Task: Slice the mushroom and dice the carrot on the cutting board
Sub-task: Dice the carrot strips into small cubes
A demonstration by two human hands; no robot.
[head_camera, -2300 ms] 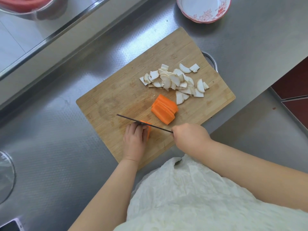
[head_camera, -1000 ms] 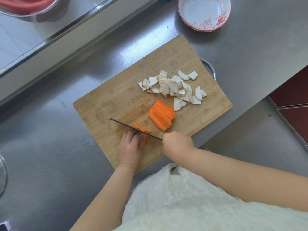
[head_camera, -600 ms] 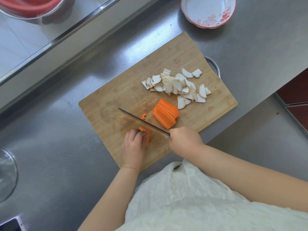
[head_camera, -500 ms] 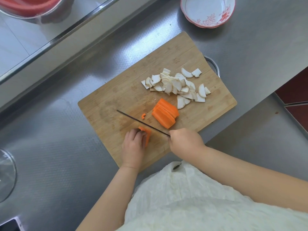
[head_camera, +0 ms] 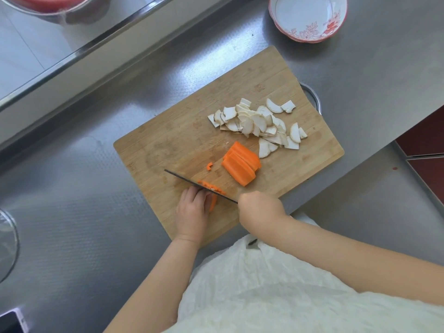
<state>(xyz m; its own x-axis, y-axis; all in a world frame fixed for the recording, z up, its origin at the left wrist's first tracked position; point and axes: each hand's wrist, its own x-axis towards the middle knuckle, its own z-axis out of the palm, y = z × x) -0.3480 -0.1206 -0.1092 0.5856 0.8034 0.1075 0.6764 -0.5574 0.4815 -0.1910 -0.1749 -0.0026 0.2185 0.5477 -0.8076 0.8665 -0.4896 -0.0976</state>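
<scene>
2 hands at work on the wooden cutting board (head_camera: 182,140). right hand (head_camera: 260,209) is curled round the handle of the knife (head_camera: 192,183), blade edge-down and angled across the near side of the board. left hand (head_camera: 192,210) has its fingers bent over a small carrot piece (head_camera: 212,202), pinning it just behind the blade; fingertips sit very close to the steel.

step in hand, by my reading: dicing the carrot. a short row of fresh orange bits (head_camera: 212,187) lies against the far face of the blade, and 1 stray bit (head_camera: 209,166) lies a little beyond. a stack of carrot slabs (head_camera: 241,163) waits uncut mid-board. mushroom slices (head_camera: 257,124) are heaped at the far right of the board, so that half looks done.

next move likely calls for lifting the blade, sliding the left fingertips back along the piece, then chopping again; after that, the slabs need pulling near.

around: steel counter (head_camera: 84,212), red-patterned bowl (head_camera: 308,16) beyond the board, a metal handle (head_camera: 313,98) showing at the board's right edge. nothing blocks the blade; the cut bits crowding it may need sweeping aside.
</scene>
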